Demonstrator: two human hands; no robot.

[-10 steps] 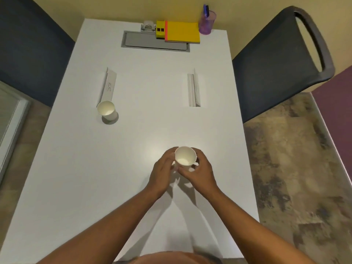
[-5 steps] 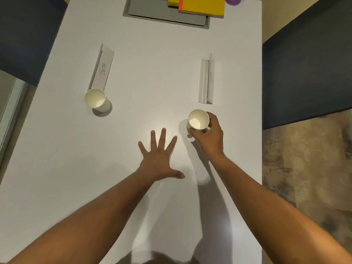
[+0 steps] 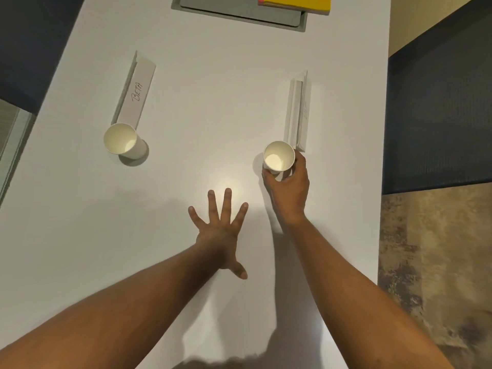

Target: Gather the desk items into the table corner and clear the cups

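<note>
My right hand is wrapped around a white paper cup standing upright at the near end of a folded white name card. My left hand lies flat on the white table with its fingers spread, holding nothing. A second white paper cup stands at the left, touching the near end of another name card marked "BETA". A yellow notebook lies at the far edge, partly cut off by the frame.
A grey recessed panel sits in the table's far end under the notebook. A dark blue chair stands close to the table's right edge. Another dark blue surface is at the left.
My right hand has carried the cup away from me toward the right name card. My left hand let go of the cup and now rests spread flat on the table.
</note>
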